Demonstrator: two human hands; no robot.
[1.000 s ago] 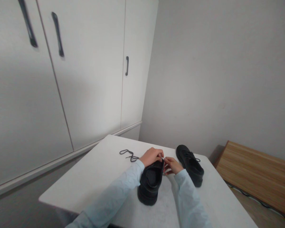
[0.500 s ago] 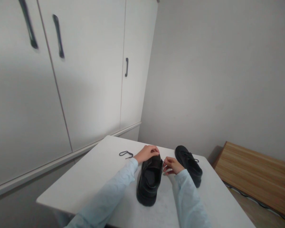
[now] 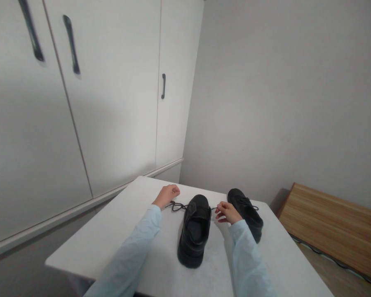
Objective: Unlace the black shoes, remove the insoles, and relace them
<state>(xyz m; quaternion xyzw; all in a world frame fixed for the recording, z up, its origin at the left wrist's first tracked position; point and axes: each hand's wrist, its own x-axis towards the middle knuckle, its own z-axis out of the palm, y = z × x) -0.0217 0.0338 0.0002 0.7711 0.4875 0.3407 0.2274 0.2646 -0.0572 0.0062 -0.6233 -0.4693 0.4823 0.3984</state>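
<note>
A black shoe (image 3: 194,243) sits on the white table between my hands, heel towards me, its tongue raised. My right hand (image 3: 228,212) is at its right side, pinching the end of a thin black shoelace (image 3: 214,208) that runs out from the shoe. To the left of the toe, my left hand (image 3: 167,194) hovers with its fingers curled together; whether anything is between the fingertips cannot be made out. Just below that hand, a looped length of black lace (image 3: 178,207) lies on the table and reaches the shoe's left side.
A second black shoe (image 3: 246,214), with its lace in place, stands right of my right hand near the edge of the white table (image 3: 117,235). White cupboards (image 3: 120,103) rise at the left and a grey wall (image 3: 281,90) behind. A wooden board (image 3: 334,227) is at the right.
My left hand has left the shoe's toe and moved left, over the loose lace. That lace now lies closer to the shoe. My right hand has shifted slightly right, with the lace stretched out.
</note>
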